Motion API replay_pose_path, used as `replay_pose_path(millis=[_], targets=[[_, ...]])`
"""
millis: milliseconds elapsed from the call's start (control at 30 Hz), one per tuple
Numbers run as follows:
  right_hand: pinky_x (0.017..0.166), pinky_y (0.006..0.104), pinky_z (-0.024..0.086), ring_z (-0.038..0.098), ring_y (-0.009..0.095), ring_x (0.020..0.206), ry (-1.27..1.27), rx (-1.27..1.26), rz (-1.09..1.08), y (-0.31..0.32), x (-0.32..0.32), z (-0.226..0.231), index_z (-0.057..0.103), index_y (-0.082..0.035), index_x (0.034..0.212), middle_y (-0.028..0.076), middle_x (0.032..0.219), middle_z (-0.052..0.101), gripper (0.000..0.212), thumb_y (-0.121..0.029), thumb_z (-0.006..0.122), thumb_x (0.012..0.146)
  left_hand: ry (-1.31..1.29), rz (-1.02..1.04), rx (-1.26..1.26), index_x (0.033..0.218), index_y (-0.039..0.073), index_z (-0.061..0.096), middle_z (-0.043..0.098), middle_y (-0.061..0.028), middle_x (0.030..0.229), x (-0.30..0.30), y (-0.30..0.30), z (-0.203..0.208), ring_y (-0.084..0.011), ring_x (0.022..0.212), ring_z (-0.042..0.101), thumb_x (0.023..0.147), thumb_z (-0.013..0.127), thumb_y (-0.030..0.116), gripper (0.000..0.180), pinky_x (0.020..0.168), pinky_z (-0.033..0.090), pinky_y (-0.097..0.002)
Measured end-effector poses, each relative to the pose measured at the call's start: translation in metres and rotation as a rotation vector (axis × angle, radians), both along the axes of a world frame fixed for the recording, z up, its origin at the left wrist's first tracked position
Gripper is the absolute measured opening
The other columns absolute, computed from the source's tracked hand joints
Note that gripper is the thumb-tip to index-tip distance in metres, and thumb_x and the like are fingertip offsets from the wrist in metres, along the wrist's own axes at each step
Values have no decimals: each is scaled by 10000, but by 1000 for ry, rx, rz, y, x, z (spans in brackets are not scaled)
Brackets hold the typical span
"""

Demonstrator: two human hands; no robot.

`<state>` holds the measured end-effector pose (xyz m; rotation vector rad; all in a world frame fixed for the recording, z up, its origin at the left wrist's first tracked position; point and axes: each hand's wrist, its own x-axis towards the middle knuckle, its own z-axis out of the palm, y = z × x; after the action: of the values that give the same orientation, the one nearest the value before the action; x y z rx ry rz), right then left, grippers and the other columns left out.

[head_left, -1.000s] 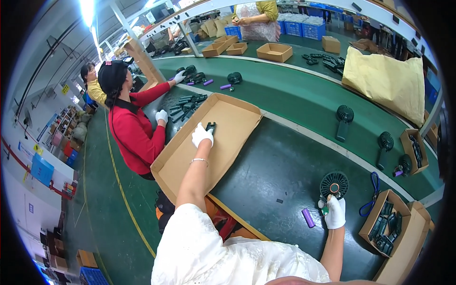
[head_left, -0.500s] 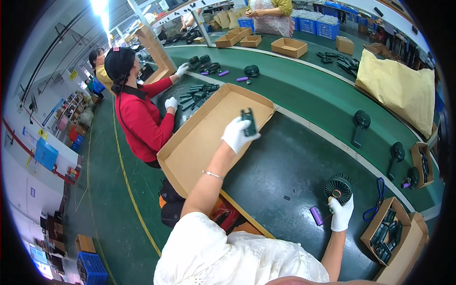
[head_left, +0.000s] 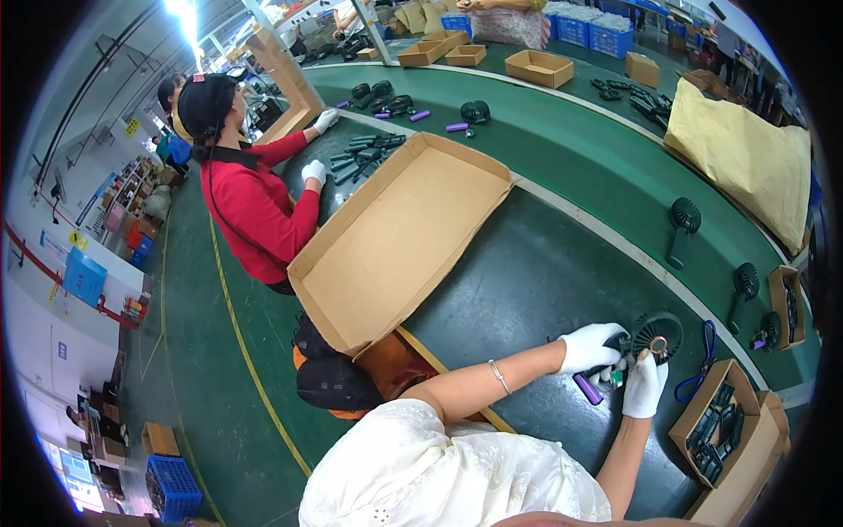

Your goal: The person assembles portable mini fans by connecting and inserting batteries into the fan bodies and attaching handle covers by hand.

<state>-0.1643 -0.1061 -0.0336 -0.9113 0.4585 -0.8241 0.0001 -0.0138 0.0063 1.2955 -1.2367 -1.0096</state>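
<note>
My right hand (head_left: 645, 386), in a white glove, is closed on a round, dark green fan head (head_left: 665, 328) with radial ribs and a copper-coloured ring. Beside it my gloved left hand (head_left: 590, 349) is closed on a dark green plastic handle shell (head_left: 621, 342), largely covered by the fingers. Between the two hands a small green circuit board (head_left: 616, 378) shows. A purple cylindrical battery (head_left: 587, 389) lies just below my left hand, over the dark tabletop (head_left: 500, 299).
A large shallow cardboard tray (head_left: 395, 255) stands left of my hands. On the right are a blue cord loop (head_left: 696, 373) and a carton of dark handle parts (head_left: 716, 430). Handheld fans (head_left: 683, 230) lie on the green conveyor belt (head_left: 588, 167). A co-worker in red (head_left: 255, 215) works at the left.
My left hand has swung from above the cardboard tray rightward and nearer, carrying the handle shell to the fan head. My right hand and the fan head have shifted slightly right.
</note>
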Motion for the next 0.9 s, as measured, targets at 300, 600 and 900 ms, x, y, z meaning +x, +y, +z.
replay_pose_path(millis=[300, 600, 900], targets=[[765, 278, 445, 536, 107, 850, 268, -37, 35, 6, 25, 26, 617, -46, 1072, -2, 949, 602, 295, -189, 707, 830, 305, -57, 346, 1276, -79, 460, 675, -108, 855, 19, 17, -5, -134, 592, 619, 933, 627, 162, 452, 530, 509, -275], [763, 280, 490, 585, 110, 829, 199, 21, 101, -4, -2, 26, 619, -22, 1093, 26, 975, 650, 322, -142, 729, 816, 326, -23, 404, 1069, -18, 544, 663, -110, 822, -5, 1, 0, -156, 571, 621, 977, 549, 167, 206, 534, 523, -294], [794, 282, 468, 573, 123, 886, 211, 37, 150, 1, 0, 17, 587, -16, 1108, 22, 990, 613, 305, -135, 677, 843, 33, -52, 351, 1061, -9, 590, 694, -85, 850, 5, 10, 2, -121, 642, 646, 981, 563, 201, 226, 580, 535, -280]])
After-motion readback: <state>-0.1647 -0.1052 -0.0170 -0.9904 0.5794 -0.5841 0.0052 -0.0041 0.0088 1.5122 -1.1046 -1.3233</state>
